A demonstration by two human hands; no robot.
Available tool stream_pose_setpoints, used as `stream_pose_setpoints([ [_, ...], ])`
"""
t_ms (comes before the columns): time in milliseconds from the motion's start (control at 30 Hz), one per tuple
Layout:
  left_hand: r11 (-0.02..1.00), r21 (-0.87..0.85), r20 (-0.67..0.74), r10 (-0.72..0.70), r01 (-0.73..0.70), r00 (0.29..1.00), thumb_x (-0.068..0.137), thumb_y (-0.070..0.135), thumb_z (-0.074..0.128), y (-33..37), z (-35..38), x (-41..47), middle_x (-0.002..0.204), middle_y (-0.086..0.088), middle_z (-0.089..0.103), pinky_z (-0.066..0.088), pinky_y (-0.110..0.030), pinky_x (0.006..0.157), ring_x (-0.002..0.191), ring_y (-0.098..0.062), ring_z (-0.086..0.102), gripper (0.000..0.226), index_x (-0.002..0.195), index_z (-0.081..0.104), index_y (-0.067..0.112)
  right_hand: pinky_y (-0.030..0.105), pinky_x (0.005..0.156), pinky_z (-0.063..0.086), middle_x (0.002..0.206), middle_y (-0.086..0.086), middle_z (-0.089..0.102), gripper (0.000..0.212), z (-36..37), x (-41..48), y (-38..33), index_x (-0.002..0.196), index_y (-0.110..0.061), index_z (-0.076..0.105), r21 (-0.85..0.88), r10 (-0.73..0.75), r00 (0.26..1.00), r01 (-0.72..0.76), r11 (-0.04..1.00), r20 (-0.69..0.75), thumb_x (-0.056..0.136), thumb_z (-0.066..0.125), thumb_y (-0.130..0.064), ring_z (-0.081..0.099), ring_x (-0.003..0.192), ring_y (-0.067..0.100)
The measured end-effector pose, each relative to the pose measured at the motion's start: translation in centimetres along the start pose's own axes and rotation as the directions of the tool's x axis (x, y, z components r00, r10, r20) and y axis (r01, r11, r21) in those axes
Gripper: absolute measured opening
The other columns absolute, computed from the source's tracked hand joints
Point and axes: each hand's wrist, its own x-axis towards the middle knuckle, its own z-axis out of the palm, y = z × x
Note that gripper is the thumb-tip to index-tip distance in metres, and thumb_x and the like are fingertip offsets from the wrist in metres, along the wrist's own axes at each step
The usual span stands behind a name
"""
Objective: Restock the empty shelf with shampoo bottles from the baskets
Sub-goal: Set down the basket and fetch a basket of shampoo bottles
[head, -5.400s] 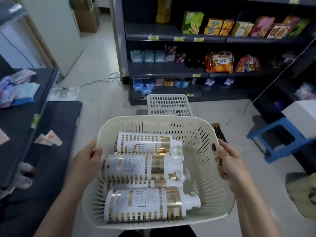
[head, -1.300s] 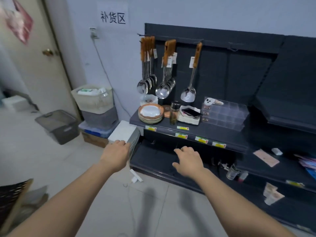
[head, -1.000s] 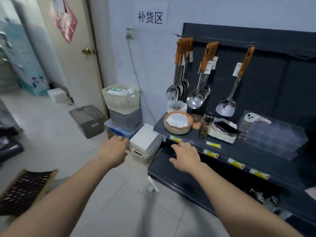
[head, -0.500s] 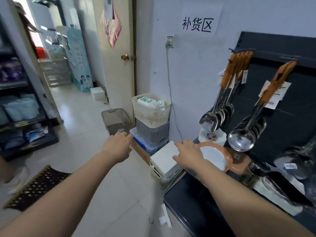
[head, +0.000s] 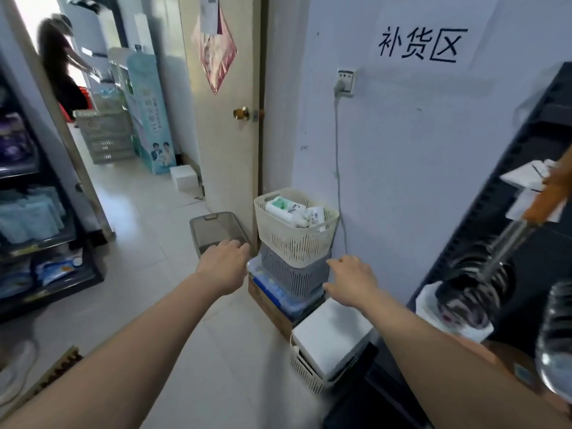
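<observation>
Tiled floor (head: 148,267), cream basket (head: 295,239) by wall | left hand (head: 223,267), right hand (head: 351,281): fingers relaxed, empty.

Left hand (head: 224,267), right hand (head: 351,280) — nearer cream basket (head: 297,243)

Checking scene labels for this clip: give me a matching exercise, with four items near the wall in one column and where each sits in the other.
1. cream basket
2. grey basket
3. mesh bin
4. white box

a. on the floor by the door
b. topmost, holds bottles
c. under the cream basket
d. in a low basket

Pairs: 1-b, 2-c, 3-a, 4-d.
</observation>
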Motion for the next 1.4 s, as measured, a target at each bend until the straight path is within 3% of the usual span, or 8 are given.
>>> stream_pose_setpoints([
  [133,0.999,0.019,0.007,0.035,-0.035,0.999,0.090,0.034,0.056,-4.1,1.0,7.3,0.114,-0.004,0.058,0.045,-0.034,0.080,0.105,-0.025,0.055,0.030,0.115,0.050,0.018,0.039,0.100,0.040,0.135,0.009,0.052,0.050,-1.2,7.0,-1.3,0.136,-0.018,0.049,0.029,0.054,0.998,-0.055,0.998,0.008,0.094,0.054,-0.045,0.045,0.126,0.028],
  [500,0.994,-0.053,0.023,0.102,-0.101,0.995,0.091,0.030,0.054,-9.1,4.5,23.2,0.115,-0.003,0.056,0.043,-0.034,0.079,0.111,-0.024,0.053,0.029,0.117,0.052,0.018,0.039,0.104,0.039,0.139,0.011,0.049,0.052,-2.2,21.8,-1.3,0.139,-0.017,0.046,0.042,0.133,0.989,-0.136,0.990,0.057,0.094,0.055,-0.042,0.045,0.128,0.029],
  [733,0.993,-0.077,0.008,0.094,-0.093,0.996,0.084,0.035,0.063,-10.0,8.9,35.2,0.103,0.005,0.059,0.043,-0.029,0.072,0.093,-0.014,0.054,0.026,0.109,0.055,0.028,0.041,0.103,0.040,0.138,0.010,0.050,0.051,-0.6,33.0,1.9,0.137,-0.020,0.047,0.102,0.163,0.983,-0.172,0.980,0.088,0.092,0.052,-0.044,0.045,0.128,0.030],
  [867,0.988,-0.105,0.033,0.117,-0.113,0.993,0.085,0.031,0.063,-10.0,10.4,41.3,0.109,0.006,0.061,0.051,-0.030,0.080,0.096,-0.012,0.055,0.033,0.117,0.057,0.028,0.040,0.098,0.042,0.135,0.010,0.051,0.046,0.5,38.4,4.2,0.130,-0.020,0.050,0.124,0.196,0.973,-0.211,0.970,0.124,0.091,0.055,-0.042,0.047,0.125,0.029],
  [1200,0.981,-0.153,0.254,0.151,-0.115,0.955,0.093,0.030,0.052,-10.9,14.9,53.7,0.123,-0.003,0.057,0.050,-0.038,0.093,0.116,-0.022,0.054,0.040,0.131,0.050,0.020,0.042,0.104,0.038,0.138,0.011,0.049,0.051,4.6,46.7,7.1,0.134,-0.021,0.047,0.161,0.307,0.923,-0.347,0.924,0.231,0.092,0.053,-0.049,0.044,0.130,0.031],
  [1400,0.970,-0.204,0.365,0.200,-0.131,0.909,0.092,0.030,0.052,-11.6,18.4,61.4,0.118,-0.002,0.058,0.050,-0.034,0.085,0.108,-0.021,0.057,0.037,0.127,0.053,0.019,0.039,0.099,0.043,0.133,0.009,0.052,0.045,7.7,49.5,6.9,0.130,-0.022,0.051,0.245,0.472,0.824,-0.551,0.798,0.313,0.093,0.049,-0.047,0.048,0.125,0.031],
])
